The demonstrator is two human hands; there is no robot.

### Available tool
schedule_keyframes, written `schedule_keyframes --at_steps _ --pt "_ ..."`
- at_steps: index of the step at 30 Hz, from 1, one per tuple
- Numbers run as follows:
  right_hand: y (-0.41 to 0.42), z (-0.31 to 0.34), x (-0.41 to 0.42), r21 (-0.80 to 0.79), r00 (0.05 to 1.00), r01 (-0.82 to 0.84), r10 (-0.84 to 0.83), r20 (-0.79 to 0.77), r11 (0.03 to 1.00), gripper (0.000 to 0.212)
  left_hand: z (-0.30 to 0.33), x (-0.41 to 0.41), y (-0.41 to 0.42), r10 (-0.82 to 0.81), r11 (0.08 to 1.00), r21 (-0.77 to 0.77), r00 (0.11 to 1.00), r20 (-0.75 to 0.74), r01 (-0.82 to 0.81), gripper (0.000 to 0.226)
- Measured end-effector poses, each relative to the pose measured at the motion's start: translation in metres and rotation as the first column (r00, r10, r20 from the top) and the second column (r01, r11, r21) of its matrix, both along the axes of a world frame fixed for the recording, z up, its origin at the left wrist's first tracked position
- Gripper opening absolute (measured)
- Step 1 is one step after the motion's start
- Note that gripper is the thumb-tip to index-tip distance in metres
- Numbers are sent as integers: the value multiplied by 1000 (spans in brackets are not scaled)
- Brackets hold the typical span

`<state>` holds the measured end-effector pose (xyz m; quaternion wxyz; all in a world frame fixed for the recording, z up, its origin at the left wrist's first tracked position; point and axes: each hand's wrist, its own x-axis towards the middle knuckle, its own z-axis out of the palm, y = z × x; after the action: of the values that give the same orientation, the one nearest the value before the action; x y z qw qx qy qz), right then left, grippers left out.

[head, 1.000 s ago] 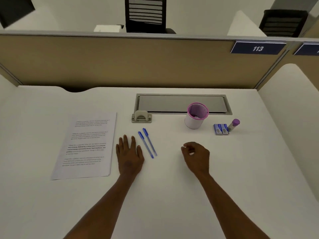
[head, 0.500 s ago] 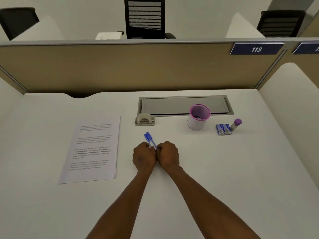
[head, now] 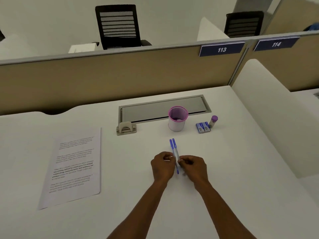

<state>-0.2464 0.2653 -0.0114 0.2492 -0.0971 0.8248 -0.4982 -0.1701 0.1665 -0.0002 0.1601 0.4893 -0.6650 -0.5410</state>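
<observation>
Blue-capped slender pens [head: 173,146] pinched between curled hands [head: 162,167] [head: 194,168].

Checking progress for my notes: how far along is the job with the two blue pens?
Done: the two blue pens lie together, caps level. In hand: left hand and right hand both pinch their barrels. Left, probably: lifting them into the pink-rimmed cup, which stands apart behind them.

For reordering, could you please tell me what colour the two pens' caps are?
The pens have blue caps; the head view shows it best.
</observation>
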Motion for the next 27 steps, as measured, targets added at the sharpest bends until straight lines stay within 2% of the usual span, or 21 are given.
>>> schedule_keyframes --at_steps 3,7,16,23,27 --pt "19 0 -30 40 984 147 -141 -110 988 9 4 -31 21 -101 995 -22 995 -13 101 13" --pt "23 1 -72 89 943 247 -219 -249 965 16 8 -80 36 -109 990 -91 994 22 110 18" --pt "-7 5 -110 203 925 170 -85 -370 964 23 1 -136 24 -47 981 -182 993 112 67 18" --pt "-7 -14 -112 211 919 166 -74 -386 963 19 -13 -151 21 -90 975 -193 988 129 114 13" --pt "-3 -18 -112 141 901 192 -118 -417 971 20 -12 -158 18 -107 969 -207 985 137 134 14"
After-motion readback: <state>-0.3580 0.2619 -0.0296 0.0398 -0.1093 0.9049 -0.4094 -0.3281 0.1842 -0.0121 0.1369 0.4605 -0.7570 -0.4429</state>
